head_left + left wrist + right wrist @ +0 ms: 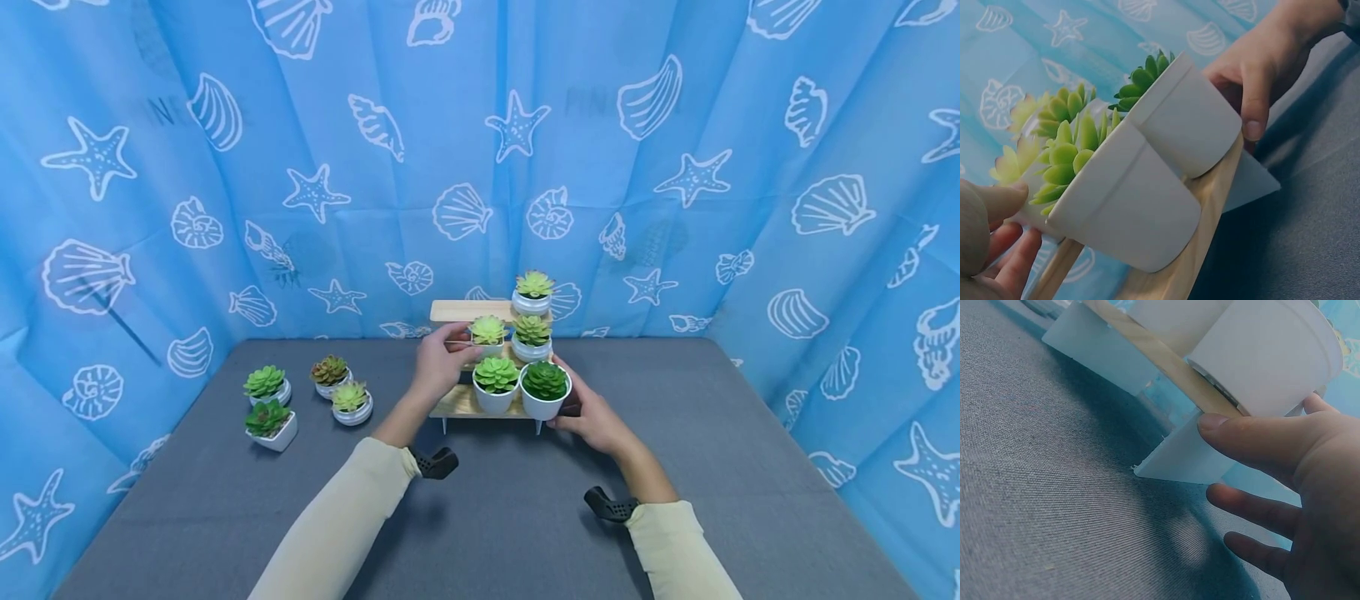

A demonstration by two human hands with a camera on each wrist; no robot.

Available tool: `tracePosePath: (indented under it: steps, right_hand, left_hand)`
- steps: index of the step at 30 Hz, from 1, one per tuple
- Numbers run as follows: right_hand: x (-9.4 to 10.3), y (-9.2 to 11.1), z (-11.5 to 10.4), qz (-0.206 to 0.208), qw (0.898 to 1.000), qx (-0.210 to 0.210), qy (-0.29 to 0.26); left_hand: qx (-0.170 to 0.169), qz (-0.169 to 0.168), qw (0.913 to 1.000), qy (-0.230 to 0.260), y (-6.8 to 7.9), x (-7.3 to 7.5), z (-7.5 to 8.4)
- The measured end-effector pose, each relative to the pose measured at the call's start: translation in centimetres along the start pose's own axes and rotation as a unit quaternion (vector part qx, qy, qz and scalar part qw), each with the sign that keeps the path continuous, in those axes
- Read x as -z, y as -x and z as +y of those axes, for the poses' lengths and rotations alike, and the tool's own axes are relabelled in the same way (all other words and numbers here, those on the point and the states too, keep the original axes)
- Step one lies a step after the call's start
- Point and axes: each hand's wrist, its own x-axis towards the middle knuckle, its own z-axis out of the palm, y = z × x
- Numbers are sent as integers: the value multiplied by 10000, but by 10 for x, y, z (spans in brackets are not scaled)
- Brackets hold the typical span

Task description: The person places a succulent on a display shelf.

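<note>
A tiered wooden plant stand (448,406) on white legs bears several artificial succulents in white pots. My left hand (442,363) pinches a pale green potted succulent (488,331) at the middle tier, thumb and fingers at its left side. On the bottom tier stand a bright green potted succulent (1132,200) and a dark green potted succulent (545,385). At that tier's right end, my right hand (588,414) grips the stand, its thumb on the board's edge in the right wrist view. Two more potted succulents, one on the middle tier (532,337) and one on top (532,292), line the right side.
Left on the grey table (510,533) are several more potted succulents, among them a reddish one (330,375), a pale one (352,402) and a green one in a square pot (272,424). A blue shell-print curtain (465,150) hangs behind the stand.
</note>
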Motion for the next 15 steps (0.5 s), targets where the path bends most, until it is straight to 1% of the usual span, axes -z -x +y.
tracePosePath:
  steps: [5,13,15]
  right_hand:
    - [0,-1,0,-18,10000,-11,18]
    - [0,-1,0,-12,10000,28,-57]
    - [0,-1,0,-2,10000,44,-56]
  left_hand:
    - [-82,-18,9999,91,1,2,-2]
    - [-414,229,9982,364,10,12,-5]
    - [-485,321,9973,457,13,16,-8]
